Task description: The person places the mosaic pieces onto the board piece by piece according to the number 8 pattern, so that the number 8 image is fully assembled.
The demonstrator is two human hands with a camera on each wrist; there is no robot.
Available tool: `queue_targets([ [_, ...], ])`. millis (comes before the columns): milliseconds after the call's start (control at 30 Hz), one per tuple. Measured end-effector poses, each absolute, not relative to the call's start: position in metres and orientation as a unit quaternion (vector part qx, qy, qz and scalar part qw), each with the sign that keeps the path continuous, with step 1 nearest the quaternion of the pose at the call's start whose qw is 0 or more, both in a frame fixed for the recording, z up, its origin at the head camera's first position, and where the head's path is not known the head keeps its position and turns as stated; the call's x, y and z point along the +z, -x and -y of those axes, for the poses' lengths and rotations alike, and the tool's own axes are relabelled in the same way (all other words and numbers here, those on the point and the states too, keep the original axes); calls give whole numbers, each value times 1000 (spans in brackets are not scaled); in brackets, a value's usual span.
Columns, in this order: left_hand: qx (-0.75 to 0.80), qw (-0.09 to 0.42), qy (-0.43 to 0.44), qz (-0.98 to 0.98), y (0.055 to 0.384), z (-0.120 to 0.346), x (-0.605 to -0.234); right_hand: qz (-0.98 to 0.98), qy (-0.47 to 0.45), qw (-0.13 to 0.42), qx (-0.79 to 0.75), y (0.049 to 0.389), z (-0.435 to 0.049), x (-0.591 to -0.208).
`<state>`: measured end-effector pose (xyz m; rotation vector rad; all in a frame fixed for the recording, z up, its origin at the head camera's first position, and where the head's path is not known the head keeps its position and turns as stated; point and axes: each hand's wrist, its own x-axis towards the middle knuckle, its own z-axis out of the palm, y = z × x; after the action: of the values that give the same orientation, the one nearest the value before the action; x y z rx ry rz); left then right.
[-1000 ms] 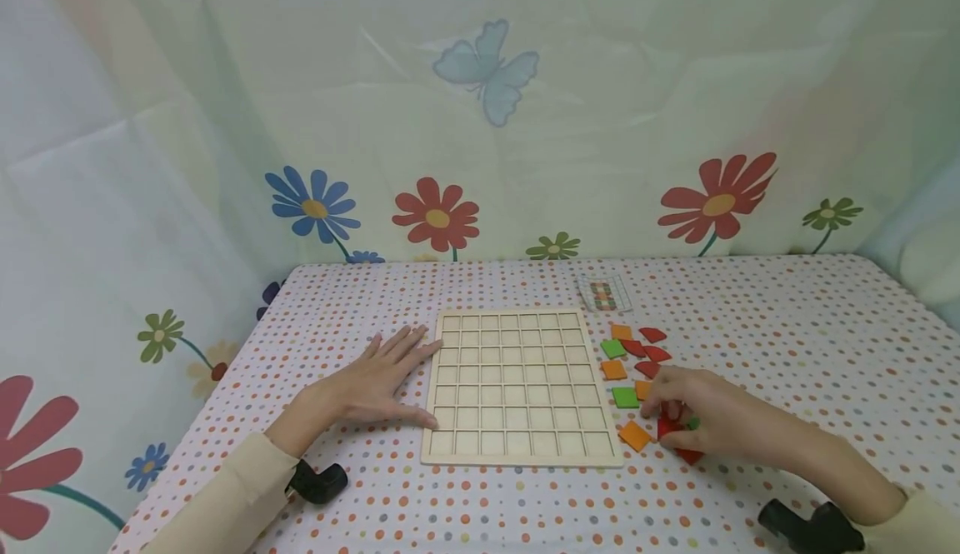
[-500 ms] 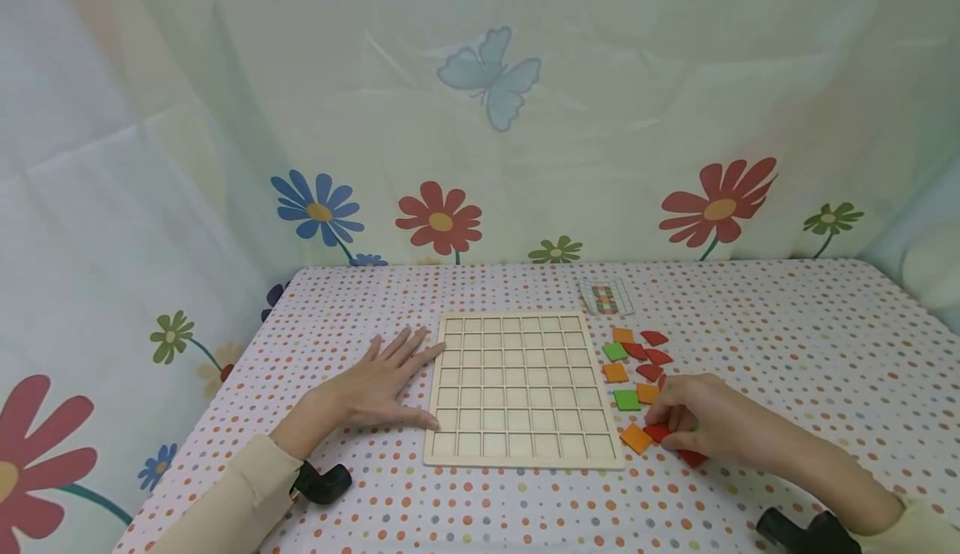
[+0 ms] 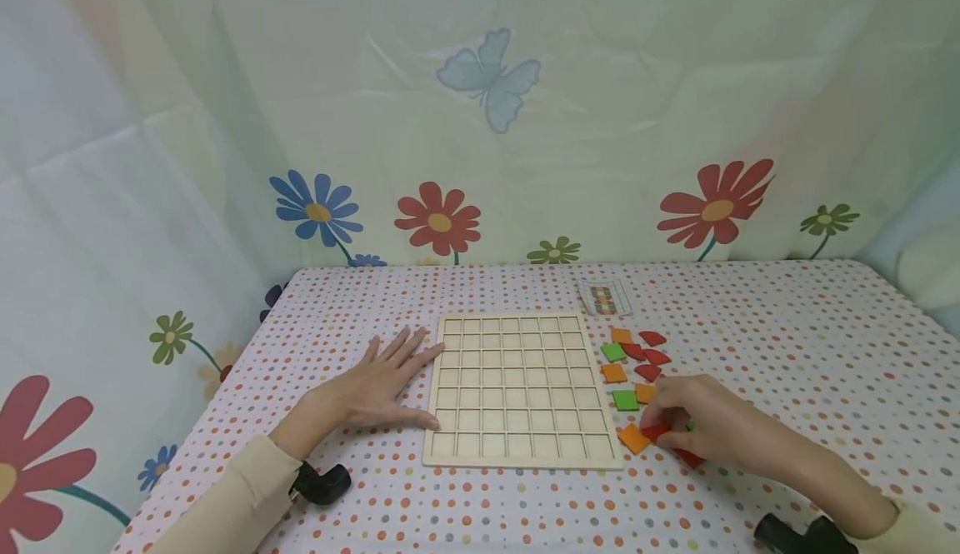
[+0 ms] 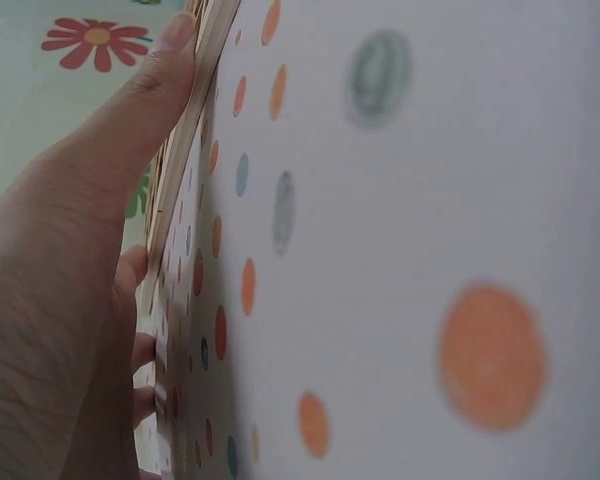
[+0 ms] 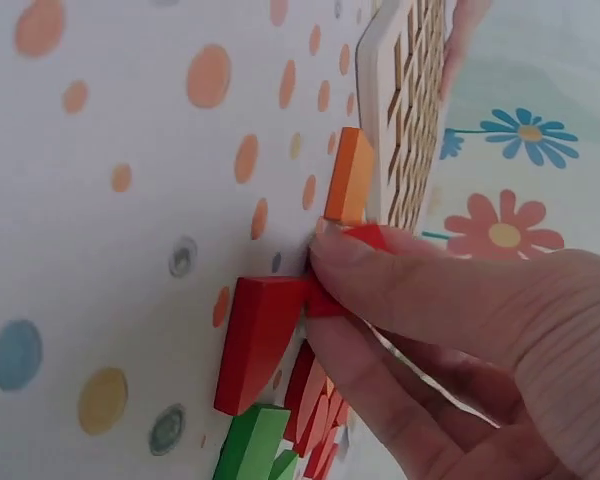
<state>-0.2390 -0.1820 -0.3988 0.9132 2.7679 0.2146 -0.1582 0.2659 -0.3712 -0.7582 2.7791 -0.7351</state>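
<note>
My right hand pinches a red fan-shaped tile between thumb and fingers, low over the table at the near end of the loose tiles. Right beside it in the right wrist view lie another red tile and an orange square tile. The wooden grid board, with bare square cells, lies flat to the left of these. My left hand rests with fingers spread at the board's left side, its thumb and index fingertip on the edge. A green tile under my right hand is mostly hidden.
Several orange squares, green squares and red tiles lie along the board's right side. Behind them is a small printed card with a coloured grid pattern. A dotted cloth covers the table, and a flowered curtain hangs behind.
The red tile in my right hand has tipped flatter and shifted slightly left, toward the orange square. My left hand stays at the board's edge. The head view has shifted slightly.
</note>
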Motion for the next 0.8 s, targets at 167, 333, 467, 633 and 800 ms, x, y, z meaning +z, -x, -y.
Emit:
queue_targets([
  [167, 73, 108, -310, -942, 240, 183, -399, -930, 272, 63, -238, 161, -259, -365],
  [333, 70, 110, -308, -942, 239, 183, -398, -923, 290, 10, -252, 170, -240, -353],
  [467, 70, 112, -308, -942, 239, 183, -397, -907, 308, -25, -287, 183, -220, -342],
  [633, 74, 111, -309, -942, 240, 182, -398, -890, 332, -49, -309, 205, -194, -335],
  [800, 80, 113, -308, -941, 239, 183, -399, -883, 321, -45, -339, 230, -171, -339],
])
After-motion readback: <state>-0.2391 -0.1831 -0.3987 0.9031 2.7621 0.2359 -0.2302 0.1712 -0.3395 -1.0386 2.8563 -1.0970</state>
